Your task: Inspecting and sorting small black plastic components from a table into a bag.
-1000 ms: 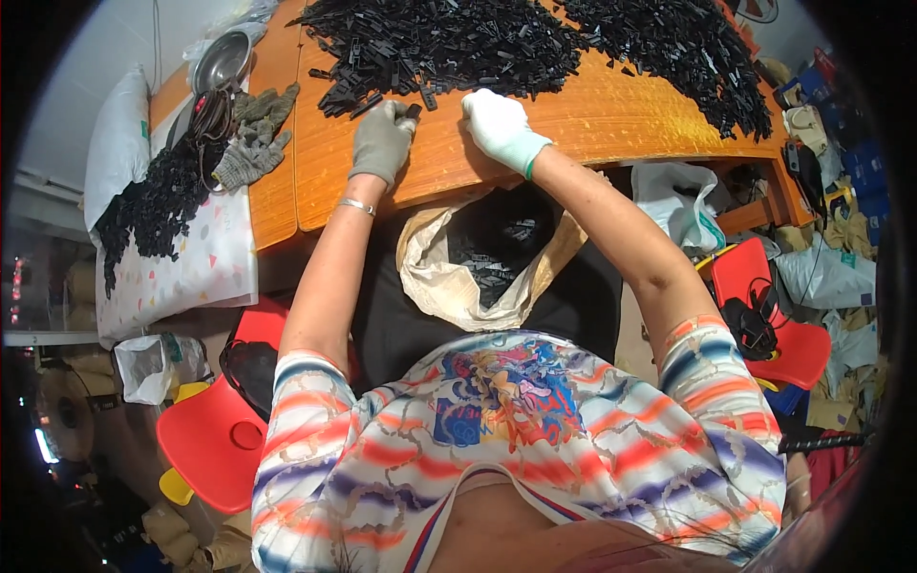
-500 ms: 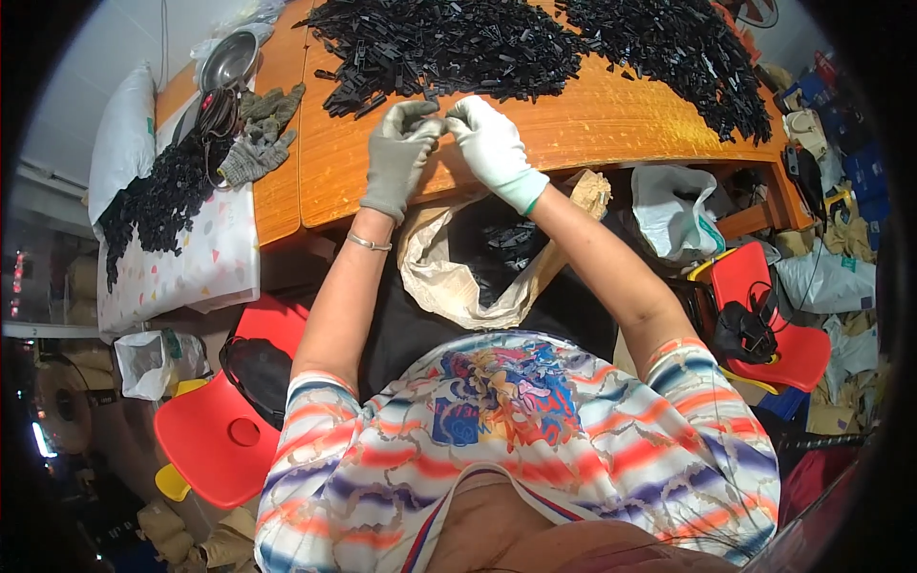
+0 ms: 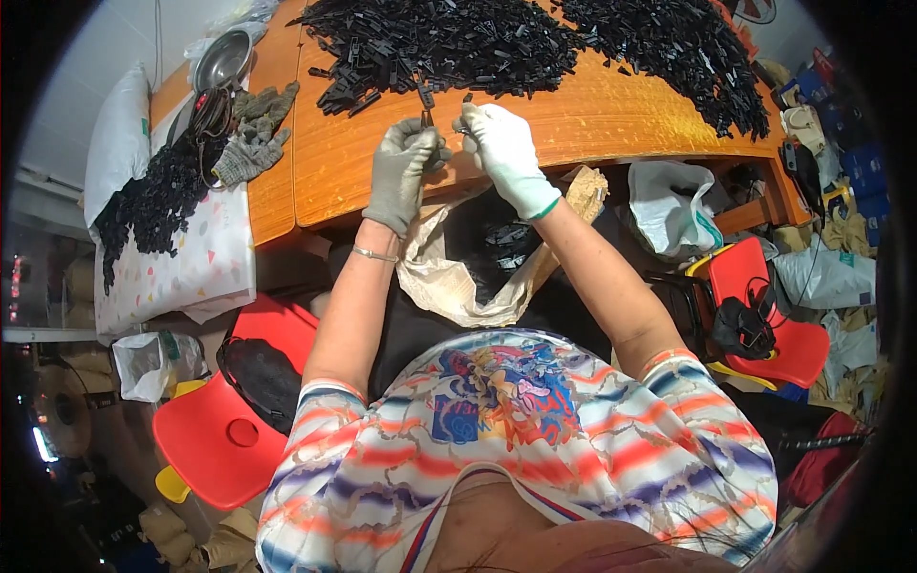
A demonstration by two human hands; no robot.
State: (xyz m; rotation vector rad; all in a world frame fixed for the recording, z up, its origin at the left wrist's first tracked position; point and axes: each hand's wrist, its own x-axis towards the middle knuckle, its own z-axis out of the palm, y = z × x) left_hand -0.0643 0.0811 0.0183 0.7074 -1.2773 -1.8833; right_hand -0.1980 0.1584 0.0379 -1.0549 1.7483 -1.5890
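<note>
My left hand, in a grey glove, is closed with a small black plastic piece sticking up from its fingertips. To its right is my right hand, in a white glove, its fingers pinched together. A small dark bit shows at those fingertips, too small to make out fully. Both hands are over the front edge of the orange-brown wooden table, a short gap between them. Beyond them lies a wide heap of black plastic pieces. Below the hands, an opened cream sack on my lap holds more black pieces.
A second black heap lies at the far right of the table. On the left are grey work gloves, a metal bowl and another black pile. Red chairs stand on both sides. A white plastic bag hangs by the table's right front.
My hands have drawn apart and a little nearer to me from touching at the fingertips. A black piece now shows upright in my left hand.
</note>
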